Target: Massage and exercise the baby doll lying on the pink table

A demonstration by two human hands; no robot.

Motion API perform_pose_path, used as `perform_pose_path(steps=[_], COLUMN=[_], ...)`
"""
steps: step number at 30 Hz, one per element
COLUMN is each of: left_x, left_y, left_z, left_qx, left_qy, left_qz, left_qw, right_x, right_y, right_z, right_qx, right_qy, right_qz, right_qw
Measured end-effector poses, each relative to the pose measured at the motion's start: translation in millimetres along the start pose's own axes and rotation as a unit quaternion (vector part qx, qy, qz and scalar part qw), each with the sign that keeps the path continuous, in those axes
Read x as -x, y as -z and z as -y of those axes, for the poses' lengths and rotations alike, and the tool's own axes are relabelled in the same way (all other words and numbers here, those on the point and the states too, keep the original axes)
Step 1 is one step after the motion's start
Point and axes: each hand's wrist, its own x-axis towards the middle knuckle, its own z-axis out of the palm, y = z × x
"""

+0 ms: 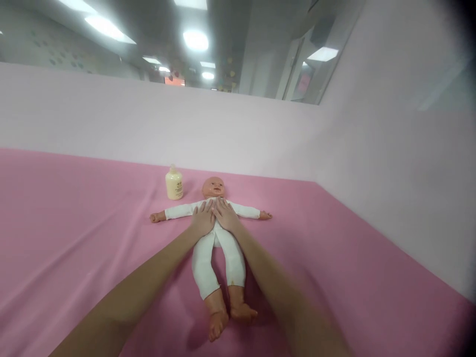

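A doll (217, 238) lies on its back on a pink sheet (74, 223), head toward the far wall, bare feet toward the camera. It wears a white one-piece suit; both arms are stretched straight out to the sides, and the legs lie close together, slightly bent at the knees.

The left hand (203, 218) rests flat on the doll's chest, just left of its midline, fingers pointing toward the doll's head. The right hand (226, 215) lies flat on the chest beside it, just right of the midline, fingers likewise toward the head. The two hands touch along their inner edges over the middle of the torso. Neither has a grip on anything: both are spread wide, palms down, pressing on the suit rather than closing round it. Both forearms run down along the doll's legs, one on each side, toward the camera; the right forearm is blurred.

A cream bottle (174, 183) with a cap stands upright on the sheet just beyond the doll's arm on the left-hand side, near the doll's head and apart from it. Its label is too small to read.

Behind the doll's head a pale pink wall (111, 114) rises from the sheet, and a second wall meets it off to the doll's other side.
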Motion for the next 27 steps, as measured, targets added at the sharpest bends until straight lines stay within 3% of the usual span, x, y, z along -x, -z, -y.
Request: perform_pose_path(steps=[6,9,12,19,23,27], left_x=[16,20,20,20,18,18], left_y=[-4.8,-5.6,-4.2,-1.9,-2.5,-4.6], left_z=[-16,-18,-15,-9,-9,-4], left_qx=[0.028,0.036,0.026,0.006,0.005,0.014], left_qy=[0.178,0.221,0.196,0.060,0.016,-0.046], left_qz=[-0.054,-0.073,-0.076,-0.084,-0.086,-0.069], left_qw=[0.982,0.972,0.977,0.995,0.996,0.996], right_x=[21,32,44,71,79,69], right_y=[-3,-4,-6,-10,-9,1], right_z=[13,21,28,36,31,17], right_qx=[0.000,0.014,0.034,0.064,0.085,0.084], right_qy=[-0.146,-0.177,-0.179,-0.119,-0.047,0.093], right_qz=[-0.033,-0.034,-0.038,-0.060,-0.038,-0.014], right_qw=[0.989,0.984,0.983,0.989,0.995,0.992])
